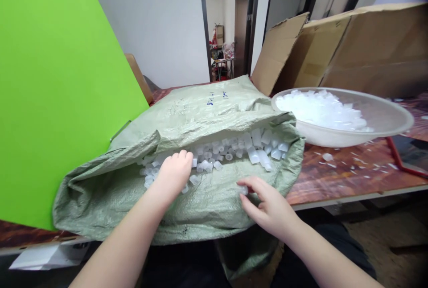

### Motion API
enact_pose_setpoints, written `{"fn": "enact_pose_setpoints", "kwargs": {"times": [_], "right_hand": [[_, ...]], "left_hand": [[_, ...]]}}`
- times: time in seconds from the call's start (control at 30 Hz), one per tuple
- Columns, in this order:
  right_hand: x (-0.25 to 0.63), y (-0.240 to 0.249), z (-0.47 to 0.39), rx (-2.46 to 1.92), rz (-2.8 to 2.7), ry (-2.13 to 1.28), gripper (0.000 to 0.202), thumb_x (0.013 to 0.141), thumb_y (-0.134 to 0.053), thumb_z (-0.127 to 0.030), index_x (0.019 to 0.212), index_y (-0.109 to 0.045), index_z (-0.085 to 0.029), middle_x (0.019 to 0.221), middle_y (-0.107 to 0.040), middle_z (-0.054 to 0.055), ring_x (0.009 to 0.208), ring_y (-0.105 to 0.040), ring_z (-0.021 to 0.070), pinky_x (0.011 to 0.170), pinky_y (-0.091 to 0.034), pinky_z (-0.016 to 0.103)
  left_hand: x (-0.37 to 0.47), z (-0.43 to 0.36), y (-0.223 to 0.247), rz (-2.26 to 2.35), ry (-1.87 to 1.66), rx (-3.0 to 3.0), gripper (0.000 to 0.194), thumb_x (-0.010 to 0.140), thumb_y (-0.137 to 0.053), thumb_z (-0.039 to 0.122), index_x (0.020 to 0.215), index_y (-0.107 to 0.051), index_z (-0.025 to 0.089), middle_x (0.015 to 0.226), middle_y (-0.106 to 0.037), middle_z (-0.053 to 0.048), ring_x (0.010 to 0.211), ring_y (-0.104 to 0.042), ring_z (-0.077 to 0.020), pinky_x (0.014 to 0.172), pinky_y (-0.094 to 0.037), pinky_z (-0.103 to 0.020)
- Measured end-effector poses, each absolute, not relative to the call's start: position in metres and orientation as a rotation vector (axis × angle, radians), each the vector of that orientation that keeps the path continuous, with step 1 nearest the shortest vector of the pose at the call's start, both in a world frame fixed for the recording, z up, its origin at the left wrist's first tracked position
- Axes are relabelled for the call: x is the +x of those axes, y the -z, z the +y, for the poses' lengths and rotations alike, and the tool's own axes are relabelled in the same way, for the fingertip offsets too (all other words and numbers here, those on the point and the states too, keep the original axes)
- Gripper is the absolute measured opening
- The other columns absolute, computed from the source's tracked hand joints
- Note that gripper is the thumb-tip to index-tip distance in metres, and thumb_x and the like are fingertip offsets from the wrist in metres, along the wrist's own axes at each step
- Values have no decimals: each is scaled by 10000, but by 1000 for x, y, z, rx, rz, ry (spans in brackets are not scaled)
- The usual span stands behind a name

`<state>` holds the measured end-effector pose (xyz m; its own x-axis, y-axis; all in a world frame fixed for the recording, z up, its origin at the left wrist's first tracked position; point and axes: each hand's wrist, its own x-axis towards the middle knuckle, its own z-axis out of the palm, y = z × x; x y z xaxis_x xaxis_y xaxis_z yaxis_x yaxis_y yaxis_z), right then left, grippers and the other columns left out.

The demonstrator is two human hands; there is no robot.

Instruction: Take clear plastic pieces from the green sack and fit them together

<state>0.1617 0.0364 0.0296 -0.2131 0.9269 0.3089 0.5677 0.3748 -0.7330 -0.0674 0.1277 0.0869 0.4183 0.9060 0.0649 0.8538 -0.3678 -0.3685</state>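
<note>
A green woven sack (200, 114) lies on the wooden table (334, 176) with its mouth toward me, full of small translucent plastic caps (240, 147). My left hand (174, 172) reaches into the sack's mouth, fingers curled down over the caps. My right hand (267, 205) rests on the sack's lower lip and pinches a single cap (244, 190) between thumb and fingertips.
A wide translucent bowl (384, 116) holding several of the same caps stands at the right. Flattened cardboard boxes (351, 51) lean behind it. A bright green board (56, 87) fills the left. Loose caps and scraps lie scattered on the table near the bowl.
</note>
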Motion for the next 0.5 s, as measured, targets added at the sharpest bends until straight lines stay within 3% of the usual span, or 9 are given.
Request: {"fn": "enact_pose_setpoints", "kwargs": {"times": [0.07,0.17,0.23,0.33,0.4,0.5], "right_hand": [[161,-26,33,-1260,-1802,-627,204,822,-481,-231,1025,-501,-228,928,-568,22,850,-551,132,759,-463,266],[160,-24,25,-1180,-1655,-677,226,818,-532,-255,1041,-501,-237,933,-591,18,850,-565,119,764,-479,232],[160,-26,18,-1107,-1613,-707,243,807,-567,-258,1044,-518,-242,927,-604,13,834,-575,111,755,-488,209],[162,-33,9,-977,-1644,-702,237,801,-590,-232,1034,-546,-251,895,-622,7,821,-592,109,755,-497,199],[165,-37,4,-888,-1699,-684,252,800,-594,-206,1042,-545,-256,897,-634,12,838,-605,112,760,-505,200],[175,-42,-5,-803,-1878,-585,341,793,-599,-164,1110,-517,-258,951,-654,32,885,-620,116,773,-516,200]], "left_hand": [[-69,118,-87,-1558,34,-2417,272,782,-399,76,1024,-520,93,956,-576,-138,844,-586,-277,720,-474,-393],[-62,85,-85,-1632,868,-2678,392,818,-495,208,1204,-425,201,1120,-541,-98,951,-573,-220,807,-471,-343],[-53,58,-81,-1718,1535,-2857,343,819,-540,256,1149,-445,255,1053,-577,-48,892,-591,-165,768,-485,-270],[-40,25,-67,-1936,2274,-2898,212,780,-619,286,943,-500,223,954,-631,-30,859,-610,-151,730,-486,-228],[-35,14,-56,-2183,2494,-2825,261,724,-681,337,849,-504,191,867,-651,-29,784,-619,-145,696,-480,-221],[-33,6,-44,-2585,2385,-2852,377,656,-716,447,740,-481,164,656,-623,-6,571,-560,-98,555,-426,-186]]}}
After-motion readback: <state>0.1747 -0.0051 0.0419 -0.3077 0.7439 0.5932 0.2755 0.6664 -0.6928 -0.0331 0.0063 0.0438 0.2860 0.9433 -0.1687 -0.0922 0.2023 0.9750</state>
